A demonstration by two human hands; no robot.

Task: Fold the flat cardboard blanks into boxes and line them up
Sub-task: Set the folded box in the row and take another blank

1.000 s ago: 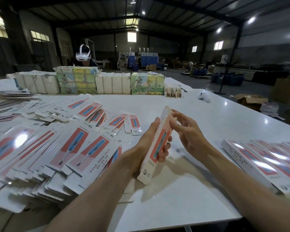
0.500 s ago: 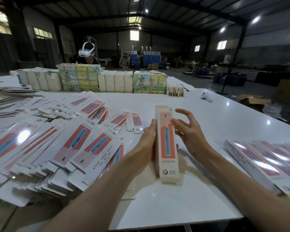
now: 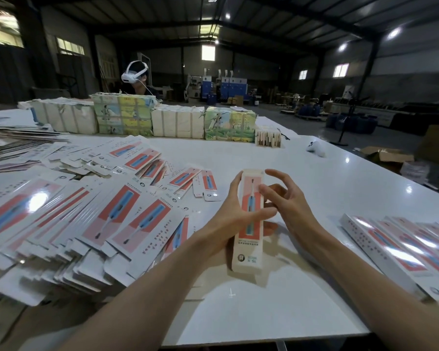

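White cardboard with a coral panel is making up the folded box (image 3: pixel 249 239), and the left hand (image 3: pixel 232 215) is gripping it in the middle of the view, thumb lying across the front and fingers going behind. The box is standing nearly upright, its top end closed; I cannot tell if its lower end is touching the table (image 3: pixel 327 188). The right hand (image 3: pixel 288 202) is hovering just beside the upper right edge with fingers loosely bent, holding nothing. To the left, flat blanks (image 3: pixel 86 219) are spreading in a wide overlapping pile up to the near edge. To the right, finished boxes (image 3: pixel 401 247) are lying side by side in a row. Between these two groups bare table is giving free room around both hands.
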